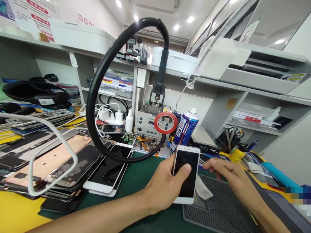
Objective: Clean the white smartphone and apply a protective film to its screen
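My left hand (165, 184) is wrapped around a white smartphone (187, 174), held upright with its dark screen towards me. The thumb lies across the middle of the glass. Just right of the phone, my right hand (228, 171) hovers with loosely bent, partly parted fingers, and I see nothing in it. A crumpled white wipe (203, 189) lies below, on a grey perforated mat (221, 204). Left of my left hand, white-framed phones (109, 171) are stacked on the green work mat (141, 171).
A thick black hose (91, 100) loops ahead of me from a grey hot-air station (145, 121). Red tape (166, 123) and a blue spray can (184, 129) stand close behind the phone. Stacked phone parts (58, 158) and a white cable (74, 152) occupy the left.
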`<state>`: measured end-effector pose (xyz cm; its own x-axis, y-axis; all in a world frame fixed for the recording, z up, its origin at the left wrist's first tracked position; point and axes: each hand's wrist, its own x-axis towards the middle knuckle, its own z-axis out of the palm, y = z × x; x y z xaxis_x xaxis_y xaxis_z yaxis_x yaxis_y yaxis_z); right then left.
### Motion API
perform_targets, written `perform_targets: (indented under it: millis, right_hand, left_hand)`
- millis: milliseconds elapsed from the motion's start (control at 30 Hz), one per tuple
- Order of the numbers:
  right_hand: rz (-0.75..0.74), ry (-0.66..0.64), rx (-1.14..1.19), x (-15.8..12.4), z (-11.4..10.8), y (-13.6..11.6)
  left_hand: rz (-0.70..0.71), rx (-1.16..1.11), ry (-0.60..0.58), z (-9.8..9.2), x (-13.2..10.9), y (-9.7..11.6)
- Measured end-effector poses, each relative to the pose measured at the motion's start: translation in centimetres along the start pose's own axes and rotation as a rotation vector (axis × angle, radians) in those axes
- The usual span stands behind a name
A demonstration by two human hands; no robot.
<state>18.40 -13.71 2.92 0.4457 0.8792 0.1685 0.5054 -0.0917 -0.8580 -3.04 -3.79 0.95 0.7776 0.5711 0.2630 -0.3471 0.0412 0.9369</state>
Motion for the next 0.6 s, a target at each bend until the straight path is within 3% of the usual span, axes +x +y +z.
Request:
perform_targets:
  millis: [167, 233, 300, 400, 467, 600]
  right_hand:
    - [0.199, -0.301, 0.598, -0.7, 4.0, -1.2]
    - [0.257, -0.292, 0.678, -1.2, 6.1, -1.8]
    - [0.340, -0.143, 0.723, -1.5, 7.5, -2.0]
    - [0.421, 0.053, 0.828, -1.3, 7.9, -1.3]
    - [0.399, 0.079, 0.946, -0.8, 7.0, -0.8]
    - [0.333, 0.113, 1.110, 1.0, 4.0, -0.5]
  left_hand:
    - [0.006, 0.158, 0.232, 0.0, 1.6, -0.4]
    - [-0.022, 0.303, 0.263, 0.3, 2.0, -0.2]
    - [-0.011, 0.493, 0.203, 0.8, 2.0, 0.0]
    - [0.114, 0.696, -0.019, 1.6, 1.4, 0.2]
    - [0.182, 0.729, -0.137, 1.9, 0.7, 0.0]
    - [0.217, 0.775, -0.170, 2.1, -0.2, -1.1]
